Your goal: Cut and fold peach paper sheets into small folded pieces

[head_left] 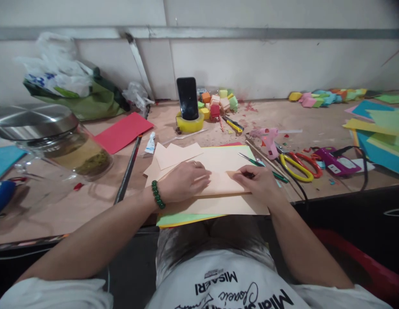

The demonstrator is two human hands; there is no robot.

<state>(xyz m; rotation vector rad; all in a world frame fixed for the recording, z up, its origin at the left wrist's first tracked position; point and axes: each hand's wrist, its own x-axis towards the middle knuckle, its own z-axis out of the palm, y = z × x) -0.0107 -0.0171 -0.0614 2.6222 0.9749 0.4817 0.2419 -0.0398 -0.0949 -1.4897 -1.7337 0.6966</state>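
My left hand (189,178), with a green bead bracelet (158,194) at its wrist, lies palm down on peach paper (218,162), its fingers resting on the surface. My right hand (255,180) is closed in a pinch at a small folded, darker piece of that paper, to the right of my left fingertips. Several cut peach pieces (178,154) with pointed corners lie beyond my left hand. Below the peach paper, green and yellow sheets (186,220) stick out over the table edge. A slim green-handled tool with a metal tip (279,176) lies partly behind my right hand.
A phone (187,98) leans in a yellow tape roll (190,124), near folded paper pieces (215,103) and a yellow cutter (234,125). On the right are a pink glue gun (266,139), scissors (296,167) and coloured sheets (379,128). A glass jar (89,154) stands left.
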